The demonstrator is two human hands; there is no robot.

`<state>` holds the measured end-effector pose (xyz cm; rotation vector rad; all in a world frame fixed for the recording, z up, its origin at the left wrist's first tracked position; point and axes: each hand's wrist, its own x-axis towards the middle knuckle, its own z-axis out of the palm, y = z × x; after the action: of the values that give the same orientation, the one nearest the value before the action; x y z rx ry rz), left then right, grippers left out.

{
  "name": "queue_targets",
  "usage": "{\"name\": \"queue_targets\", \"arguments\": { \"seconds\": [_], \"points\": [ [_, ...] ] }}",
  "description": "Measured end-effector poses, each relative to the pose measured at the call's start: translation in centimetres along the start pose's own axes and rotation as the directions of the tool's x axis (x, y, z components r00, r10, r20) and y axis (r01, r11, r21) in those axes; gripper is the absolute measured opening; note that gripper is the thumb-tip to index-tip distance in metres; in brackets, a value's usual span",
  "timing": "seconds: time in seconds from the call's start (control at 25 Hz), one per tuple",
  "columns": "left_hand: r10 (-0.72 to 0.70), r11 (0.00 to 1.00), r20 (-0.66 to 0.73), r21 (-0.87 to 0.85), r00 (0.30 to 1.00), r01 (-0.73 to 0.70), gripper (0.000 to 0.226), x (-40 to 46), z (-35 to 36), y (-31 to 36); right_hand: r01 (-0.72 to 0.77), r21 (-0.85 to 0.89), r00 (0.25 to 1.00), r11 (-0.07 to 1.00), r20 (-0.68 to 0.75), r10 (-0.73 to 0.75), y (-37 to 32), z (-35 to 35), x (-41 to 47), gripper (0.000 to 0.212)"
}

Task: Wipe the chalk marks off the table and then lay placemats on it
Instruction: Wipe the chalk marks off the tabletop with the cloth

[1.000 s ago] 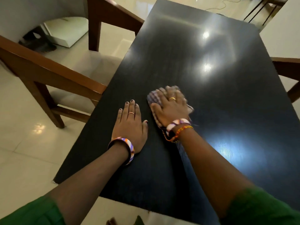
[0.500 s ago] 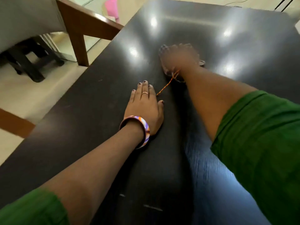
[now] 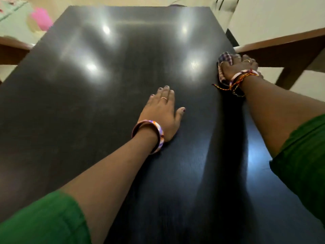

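At the right edge of the counter [image 3: 109, 71] I have my right hand [image 3: 238, 67] with its fingers curled down over the checked cloth [image 3: 225, 58], pressing it flat so it scrubs right up to the rim, while my left hand [image 3: 162, 111] lies palm-down near the middle, fingers straight and close together with the thumb apart, I judge as a brace. Leftward and farther out the dark top gives open room to sweep, but a wooden chair [image 3: 288, 50] stands just beside the cloth, and I see no placemats.
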<state>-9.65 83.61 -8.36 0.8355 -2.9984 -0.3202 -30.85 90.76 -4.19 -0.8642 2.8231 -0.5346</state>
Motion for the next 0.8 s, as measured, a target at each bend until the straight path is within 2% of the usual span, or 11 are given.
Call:
{"name": "queue_targets", "arguments": {
  "seconds": [0.08,0.2,0.36,0.6,0.68,0.8],
  "points": [
    [0.0,1.0,0.006,-0.014,1.0,0.0,0.062,-0.4,-0.2,-0.5,-0.064,-0.125,0.997,0.99,-0.055,0.057,2.5,-0.1,-1.3,0.058],
    [0.022,0.999,0.057,0.031,0.998,-0.024,0.062,-1.1,-0.6,0.5,-0.246,-0.137,0.969,0.96,-0.067,0.239,5.5,0.3,-5.7,0.065],
    [0.108,0.992,0.121,0.057,0.987,-0.116,0.065,-5.8,-0.4,2.5,-0.269,-0.223,0.961,0.937,-0.125,0.246,5.9,0.8,-15.7,0.063],
    [0.353,0.933,0.166,0.009,0.921,-0.359,0.065,-19.8,0.8,5.7,-0.333,-0.244,0.94,0.911,-0.156,0.303,7.1,0.8,-33.2,0.061],
    [0.399,0.913,0.181,0.009,0.899,-0.407,0.064,-23.7,1.1,5.4,-0.409,-0.232,0.911,0.883,-0.156,0.381,8.0,0.8,-37.8,0.061],
    [0.447,0.891,0.19,-0.005,0.874,-0.455,0.063,-29.1,0.9,3.8,-0.582,-0.195,0.811,0.789,-0.203,0.548,9.1,0.8,-45.2,0.061]
  ]
}}
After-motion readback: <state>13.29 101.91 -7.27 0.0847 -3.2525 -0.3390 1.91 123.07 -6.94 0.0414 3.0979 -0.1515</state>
